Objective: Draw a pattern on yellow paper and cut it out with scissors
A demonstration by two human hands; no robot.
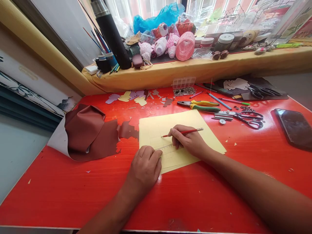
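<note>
My right hand (187,141) is closed around a red pencil (188,131), and its tip meets a sheet of yellow paper (202,126). Faint drawn lines show on the sheet, which lies on more yellow sheets. Across it lies a clear ruler (168,147), partly covered by both hands. My left hand (146,165) presses the ruler's left end against the paper with bent fingers; its fingertips are partly hidden. Just left of the paper is a cut brown leather piece (102,138), partly folded over with its pale underside showing.
Pliers (198,105), metal scissors (243,117) and pens lie beyond the paper. A phone (294,128) rests at the right. A bead box (184,87) and paper cutouts (125,96) are at the back. A black flask (113,39) stands on the sill.
</note>
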